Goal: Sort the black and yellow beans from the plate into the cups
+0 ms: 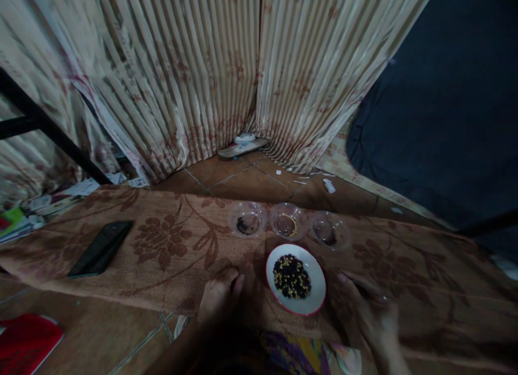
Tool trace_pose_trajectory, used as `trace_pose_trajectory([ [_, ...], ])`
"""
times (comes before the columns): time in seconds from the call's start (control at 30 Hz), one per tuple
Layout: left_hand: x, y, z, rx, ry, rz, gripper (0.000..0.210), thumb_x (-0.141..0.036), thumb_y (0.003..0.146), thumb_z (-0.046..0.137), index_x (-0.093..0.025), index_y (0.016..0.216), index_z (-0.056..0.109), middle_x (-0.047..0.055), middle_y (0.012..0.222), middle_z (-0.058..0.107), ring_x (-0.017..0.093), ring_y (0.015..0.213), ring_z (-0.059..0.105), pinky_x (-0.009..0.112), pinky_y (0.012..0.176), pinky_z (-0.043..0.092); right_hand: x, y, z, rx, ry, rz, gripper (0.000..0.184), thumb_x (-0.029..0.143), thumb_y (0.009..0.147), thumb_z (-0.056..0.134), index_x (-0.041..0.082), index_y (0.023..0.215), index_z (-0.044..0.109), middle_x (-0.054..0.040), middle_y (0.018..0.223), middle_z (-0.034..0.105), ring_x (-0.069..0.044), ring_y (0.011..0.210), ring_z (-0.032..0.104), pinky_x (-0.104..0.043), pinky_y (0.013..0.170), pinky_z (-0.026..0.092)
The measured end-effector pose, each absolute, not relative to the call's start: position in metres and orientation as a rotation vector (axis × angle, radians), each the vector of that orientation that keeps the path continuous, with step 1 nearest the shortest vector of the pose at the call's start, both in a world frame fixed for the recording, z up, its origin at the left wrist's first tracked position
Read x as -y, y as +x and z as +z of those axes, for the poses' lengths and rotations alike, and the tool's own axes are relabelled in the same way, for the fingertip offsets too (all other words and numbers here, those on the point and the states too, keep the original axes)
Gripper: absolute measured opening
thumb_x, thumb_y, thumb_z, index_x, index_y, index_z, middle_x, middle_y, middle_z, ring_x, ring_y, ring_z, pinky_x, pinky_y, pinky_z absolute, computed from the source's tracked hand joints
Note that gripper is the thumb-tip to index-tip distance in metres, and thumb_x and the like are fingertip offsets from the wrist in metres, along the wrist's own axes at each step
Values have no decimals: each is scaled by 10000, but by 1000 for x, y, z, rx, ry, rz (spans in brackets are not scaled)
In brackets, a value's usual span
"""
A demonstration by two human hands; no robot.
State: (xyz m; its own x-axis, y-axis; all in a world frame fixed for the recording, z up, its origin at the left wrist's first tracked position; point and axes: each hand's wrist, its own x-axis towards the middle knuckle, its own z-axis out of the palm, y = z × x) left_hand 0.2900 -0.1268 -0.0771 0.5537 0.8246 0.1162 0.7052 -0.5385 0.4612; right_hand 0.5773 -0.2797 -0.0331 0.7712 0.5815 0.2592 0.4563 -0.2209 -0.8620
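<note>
A white bowl with a red rim [320, 305] holds a mix of dark and pale yellow beans or seeds [292, 277]. My left hand [220, 293] rests on the cloth to its left, fingers curled in, with nothing visible in them. To the right of the bowl is my right hand [376, 313], apart from it and a little blurred; its thumb and fingers are spread and nothing shows between them. Behind the bowl stand three clear plastic cups: the left cup [261, 216] has some dark pieces, the middle cup [275, 219] pale ones, the right cup [342, 229] a few dark ones.
A brown floral cloth [170, 278] covers the long narrow table. A dark phone [101, 249] lies at its left. Beyond are striped curtains [210, 67], a skateboard [243, 147] on the tiled floor, and scattered white scraps [328, 186]. Papers [83, 188] lie far left.
</note>
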Motion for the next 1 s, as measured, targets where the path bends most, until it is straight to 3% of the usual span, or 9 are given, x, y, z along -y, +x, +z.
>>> trace_pose_trajectory([
  [0.33, 126, 290, -75, -1213, 2397, 445, 252, -309, 956, 393, -217, 778, 546, 21, 824, 667, 148, 766, 628, 235, 687, 406, 290, 562, -33, 1029, -1988, 205, 328, 504, 777, 608, 212, 814, 754, -82, 892, 746, -235, 815, 704, -318, 723, 571],
  [1.0, 127, 290, -74, -1225, 2377, 459, 256, -306, 953, 407, -212, 768, 557, 19, 809, 661, 142, 777, 628, 231, 690, 406, 290, 559, -35, 1094, -1990, 204, 311, 491, 782, 602, 215, 826, 740, -62, 905, 742, -232, 861, 699, -293, 725, 559],
])
